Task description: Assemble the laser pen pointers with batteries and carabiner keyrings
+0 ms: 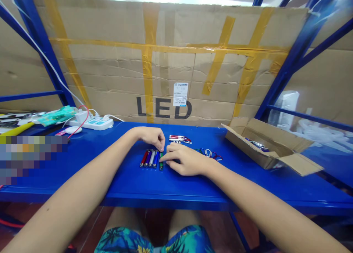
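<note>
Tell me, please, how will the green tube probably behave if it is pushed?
The green tube looks round along its length, so it may roll sideways. Its shiny surface suggests it could be slippery and stiff. The blue tube on its left would probably limit rolling that way.

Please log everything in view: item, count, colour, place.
Metal tubes: about five, red/blue/silver/green, front centre row
Red-and-silver tubes: several, behind the right hand
Carabiners: several, mixed colours, beyond the right forearm
Small open carton: one, brown, right
Tabletop: one, blue, beneath these
Metal frame: blue, both sides
LED-printed cardboard: one, brown, yellow-taped, behind
Label: one, white, on that cardboard
Power strip: one, white, left rear
Packet: one, teal, far left
Plastic packaging: count unclear, whitish, far right
Shorts: one pair, blue-green, bottom
Left hand: one, bare, behind the row
Right hand: one, bare, fingertip at the green tube
</note>
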`<state>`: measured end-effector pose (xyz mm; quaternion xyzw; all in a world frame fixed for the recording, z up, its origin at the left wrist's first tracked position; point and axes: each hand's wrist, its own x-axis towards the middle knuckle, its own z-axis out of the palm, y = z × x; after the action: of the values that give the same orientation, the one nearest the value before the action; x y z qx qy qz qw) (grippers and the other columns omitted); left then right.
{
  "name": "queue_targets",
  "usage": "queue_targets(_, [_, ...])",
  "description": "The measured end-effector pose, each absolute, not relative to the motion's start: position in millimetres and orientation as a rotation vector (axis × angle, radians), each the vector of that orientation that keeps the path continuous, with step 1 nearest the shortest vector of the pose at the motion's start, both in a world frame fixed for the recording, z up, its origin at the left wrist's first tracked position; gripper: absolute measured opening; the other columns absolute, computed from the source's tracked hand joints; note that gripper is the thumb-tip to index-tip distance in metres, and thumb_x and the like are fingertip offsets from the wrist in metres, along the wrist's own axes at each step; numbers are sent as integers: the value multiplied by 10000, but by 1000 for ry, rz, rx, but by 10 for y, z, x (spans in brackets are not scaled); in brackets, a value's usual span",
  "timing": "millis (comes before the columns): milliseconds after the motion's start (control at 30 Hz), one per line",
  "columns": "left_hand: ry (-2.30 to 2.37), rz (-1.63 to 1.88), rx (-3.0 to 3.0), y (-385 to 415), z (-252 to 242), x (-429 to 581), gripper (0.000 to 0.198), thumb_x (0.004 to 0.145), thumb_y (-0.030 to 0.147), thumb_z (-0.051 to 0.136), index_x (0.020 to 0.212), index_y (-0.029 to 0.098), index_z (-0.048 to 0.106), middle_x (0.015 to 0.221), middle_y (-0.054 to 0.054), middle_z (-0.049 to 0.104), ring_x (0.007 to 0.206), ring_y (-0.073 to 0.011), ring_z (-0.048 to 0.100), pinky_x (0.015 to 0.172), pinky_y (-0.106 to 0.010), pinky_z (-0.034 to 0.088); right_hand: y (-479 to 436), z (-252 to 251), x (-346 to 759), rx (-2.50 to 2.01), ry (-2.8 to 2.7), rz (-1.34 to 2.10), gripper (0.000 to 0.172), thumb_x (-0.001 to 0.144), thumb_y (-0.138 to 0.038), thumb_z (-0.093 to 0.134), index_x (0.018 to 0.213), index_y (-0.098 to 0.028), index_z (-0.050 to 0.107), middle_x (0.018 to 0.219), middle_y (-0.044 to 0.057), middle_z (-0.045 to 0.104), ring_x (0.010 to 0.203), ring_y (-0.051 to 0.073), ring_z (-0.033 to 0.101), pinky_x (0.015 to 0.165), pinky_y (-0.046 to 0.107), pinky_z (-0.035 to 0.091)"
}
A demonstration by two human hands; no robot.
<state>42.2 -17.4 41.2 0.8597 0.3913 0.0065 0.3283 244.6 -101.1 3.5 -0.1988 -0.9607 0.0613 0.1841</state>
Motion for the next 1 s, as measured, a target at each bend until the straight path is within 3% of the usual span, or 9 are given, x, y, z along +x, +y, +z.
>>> queue_targets(167, [1035,103,2254,-166,391,435,106,577,285,799,645,223,745,674,10,717,610,-129,582,582,-225,378,-1066,136,2525,-557,-2733,360,144,841,-150,569,749,-178,676,752,21,627,767,154,557,754,288,439])
queue_targets(233, [1043,146,2319,-155,388,447,121,636,322,762,687,215,742,693,5,713,629,-130,578,591,-228,382,-1084,167,2549,-632,-2743,405,184,849,-238,610,676,-176,602,712,7,590,694,133,522,683,269,417])
queue_targets(333, [1067,298,2419,-160,367,502,156,728,337,672,763,195,727,729,-8,699,668,-136,578,608,-235,394,-1090,189,2589,-808,-2750,425,255,813,-326,673,665,-179,525,720,-2,572,673,124,496,620,253,379])
queue_targets(500, [1092,445,2579,-255,291,651,123,757,235,592,791,179,696,796,-32,700,722,-149,596,634,-245,401,-1060,241,2725,-1161,-2762,594,205,750,-301,692,734,-192,518,705,-16,584,585,111,476,499,238,312])
queue_targets(700, [971,365,2747,-391,248,792,136,778,204,568,812,158,691,834,-43,678,739,-151,579,653,-254,395,-957,421,2980,-1238,-2697,738,85,724,-186,614,776,-186,547,690,-23,561,588,109,484,530,236,345])
queue_targets(1000, [902,334,2847,-396,148,879,171,815,229,585,854,194,748,900,-56,702,869,-180,610,806,-282,426,-639,347,3257,-1228,-2277,566,156,704,-172,609,842,-184,536,785,21,599,704,151,529,643,281,426])
